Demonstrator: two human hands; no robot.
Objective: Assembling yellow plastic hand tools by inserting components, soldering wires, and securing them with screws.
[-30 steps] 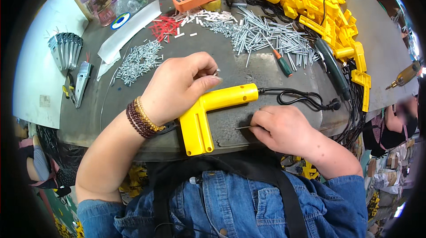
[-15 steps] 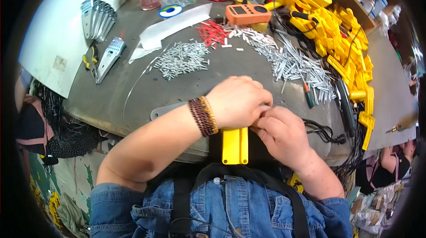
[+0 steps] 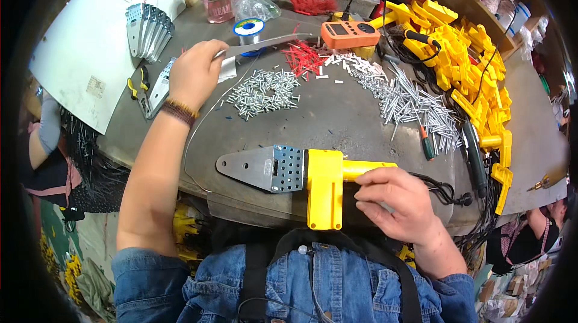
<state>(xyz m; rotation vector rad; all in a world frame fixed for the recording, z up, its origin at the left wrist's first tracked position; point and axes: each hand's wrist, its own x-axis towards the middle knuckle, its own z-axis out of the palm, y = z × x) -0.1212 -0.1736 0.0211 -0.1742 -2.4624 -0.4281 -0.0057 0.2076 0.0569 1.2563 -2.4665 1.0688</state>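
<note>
In front of me lies a plastic-pipe welding tool (image 3: 325, 184). Its flat metal plate (image 3: 250, 167) has a perforated cover and points left, while the yellow handle (image 3: 364, 168) points right. My left hand (image 3: 195, 73) reaches up and left, with its fingers closed on the end of a thin pale sheet (image 3: 265, 43), seen almost edge-on. Just below the yellow handle hovers my right hand (image 3: 400, 205). Its fingers are loosely curved, with a gap between thumb and fingertips; nothing is clearly seen in them.
Loose short screws (image 3: 265, 94), longer screws (image 3: 415, 100) and red sleeves (image 3: 304, 58) lie beyond. An orange multimeter (image 3: 349, 34) and solder spool (image 3: 249, 31) stand behind. Yellow housings (image 3: 463, 52) pile up right, near a screwdriver (image 3: 426, 142). Pliers (image 3: 141, 94) and metal plates (image 3: 147, 31) lie left.
My hands have parted from over the yellow body. The left has moved up and left and lifted the pale sheet; the right has dropped slightly. The tool's plate and handle are uncovered.
</note>
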